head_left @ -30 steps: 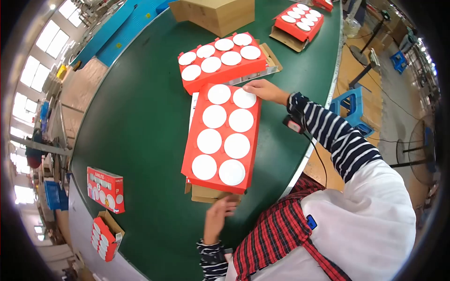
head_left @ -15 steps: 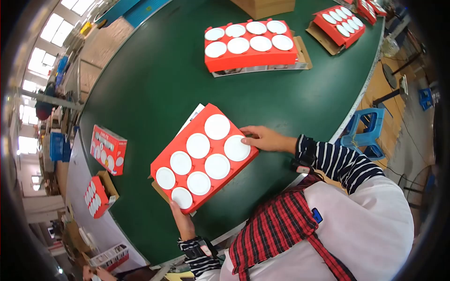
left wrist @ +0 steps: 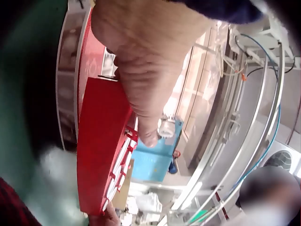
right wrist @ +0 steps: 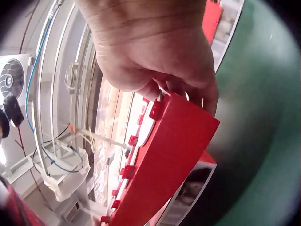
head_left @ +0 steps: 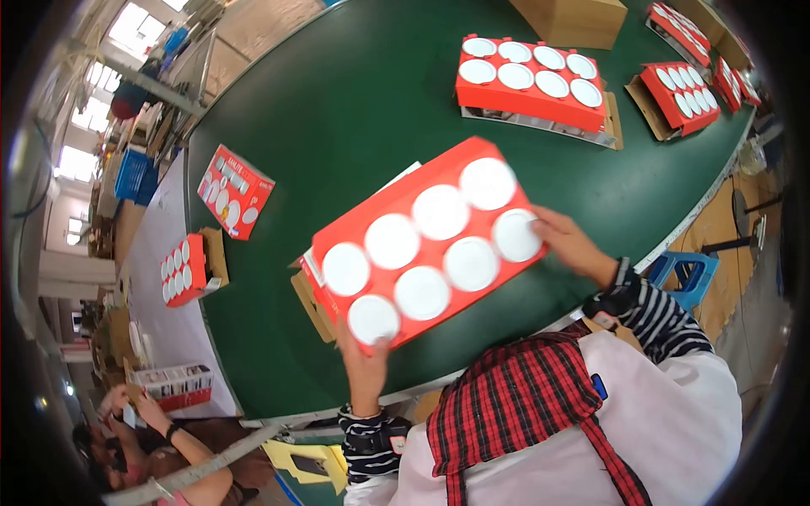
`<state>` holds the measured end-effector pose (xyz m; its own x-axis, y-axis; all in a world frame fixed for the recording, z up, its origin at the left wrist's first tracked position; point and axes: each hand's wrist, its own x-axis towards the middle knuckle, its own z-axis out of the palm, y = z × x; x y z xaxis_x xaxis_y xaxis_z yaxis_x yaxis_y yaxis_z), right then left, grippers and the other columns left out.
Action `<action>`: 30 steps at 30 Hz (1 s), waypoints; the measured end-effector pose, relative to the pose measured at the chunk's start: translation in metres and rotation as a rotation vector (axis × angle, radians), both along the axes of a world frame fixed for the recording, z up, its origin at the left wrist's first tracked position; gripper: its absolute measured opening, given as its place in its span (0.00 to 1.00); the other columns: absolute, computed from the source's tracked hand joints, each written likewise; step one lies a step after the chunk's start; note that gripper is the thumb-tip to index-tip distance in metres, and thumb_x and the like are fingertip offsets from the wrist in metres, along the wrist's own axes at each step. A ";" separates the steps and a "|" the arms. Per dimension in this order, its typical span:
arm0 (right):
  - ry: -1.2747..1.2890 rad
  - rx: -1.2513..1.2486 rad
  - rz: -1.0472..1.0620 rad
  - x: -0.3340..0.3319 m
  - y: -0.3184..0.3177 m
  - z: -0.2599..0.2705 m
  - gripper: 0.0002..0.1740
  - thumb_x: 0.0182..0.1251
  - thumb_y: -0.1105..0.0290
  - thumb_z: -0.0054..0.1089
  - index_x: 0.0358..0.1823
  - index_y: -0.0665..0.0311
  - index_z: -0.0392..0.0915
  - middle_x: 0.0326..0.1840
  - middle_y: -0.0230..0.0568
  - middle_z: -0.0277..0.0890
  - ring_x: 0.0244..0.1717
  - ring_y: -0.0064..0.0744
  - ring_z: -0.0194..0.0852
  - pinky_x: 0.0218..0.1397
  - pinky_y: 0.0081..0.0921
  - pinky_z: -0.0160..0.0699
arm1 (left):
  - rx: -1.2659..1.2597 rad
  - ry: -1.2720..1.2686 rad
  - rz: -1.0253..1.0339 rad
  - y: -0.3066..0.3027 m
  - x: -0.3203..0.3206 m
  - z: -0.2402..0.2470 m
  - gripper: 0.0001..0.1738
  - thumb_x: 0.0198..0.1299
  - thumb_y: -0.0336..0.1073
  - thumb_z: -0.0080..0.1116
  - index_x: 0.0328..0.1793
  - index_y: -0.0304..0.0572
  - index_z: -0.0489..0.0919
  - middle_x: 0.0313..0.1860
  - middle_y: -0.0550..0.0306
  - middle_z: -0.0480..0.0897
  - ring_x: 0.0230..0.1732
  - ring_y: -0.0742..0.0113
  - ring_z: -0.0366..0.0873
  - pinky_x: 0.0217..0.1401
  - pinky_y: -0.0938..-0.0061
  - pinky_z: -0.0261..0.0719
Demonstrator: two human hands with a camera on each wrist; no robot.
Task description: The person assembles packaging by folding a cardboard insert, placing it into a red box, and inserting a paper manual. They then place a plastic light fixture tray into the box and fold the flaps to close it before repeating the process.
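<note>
I see the red tray point(head_left: 426, 244) held up over the green table point(head_left: 354, 110), its long axis running from 8 to 2 o'clock. The left hand point(head_left: 363, 363) grips its 7 o'clock end and the right hand point(head_left: 569, 244) clamps the 3 o'clock end.

Green table point(head_left: 354, 110): red tray of white discs point(head_left: 527, 78) on flattened cardboard at far side, brown carton point(head_left: 582, 17) beyond it, more trays point(head_left: 675, 97) along right edge, printed red box point(head_left: 234, 192) left
</note>
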<state>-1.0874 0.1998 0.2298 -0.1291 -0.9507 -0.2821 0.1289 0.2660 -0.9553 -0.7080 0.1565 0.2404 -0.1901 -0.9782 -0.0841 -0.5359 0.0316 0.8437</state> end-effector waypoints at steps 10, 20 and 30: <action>-0.035 0.080 -0.344 -0.177 0.138 -0.034 0.25 0.72 0.65 0.46 0.65 0.73 0.64 0.61 0.40 0.71 0.59 0.28 0.70 0.65 0.24 0.65 | -0.009 0.051 -0.722 0.021 -0.179 -0.041 0.56 0.46 0.45 0.73 0.74 0.28 0.50 0.71 0.34 0.58 0.72 0.41 0.56 0.74 0.58 0.55; 0.314 0.254 -0.491 -0.252 0.140 -0.111 0.25 0.72 0.65 0.46 0.65 0.73 0.65 0.61 0.43 0.72 0.59 0.31 0.69 0.64 0.25 0.64 | -0.196 -0.122 -0.683 0.000 -0.176 -0.048 0.42 0.52 0.46 0.68 0.69 0.31 0.64 0.63 0.38 0.72 0.66 0.45 0.66 0.69 0.58 0.62; 0.979 -0.191 -0.365 -0.135 0.070 -0.023 0.18 0.70 0.69 0.51 0.58 0.67 0.73 0.54 0.45 0.78 0.54 0.35 0.76 0.57 0.27 0.71 | 0.473 0.526 0.532 -0.103 0.061 -0.055 0.20 0.64 0.37 0.57 0.55 0.26 0.73 0.49 0.46 0.81 0.44 0.67 0.81 0.47 0.71 0.79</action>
<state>-1.2228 0.2696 0.2066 -0.5054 -0.8261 0.2491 -0.6771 0.2008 -0.7079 -0.6466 0.0539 0.1853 0.1524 -0.8329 -0.5320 0.0813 -0.5259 0.8466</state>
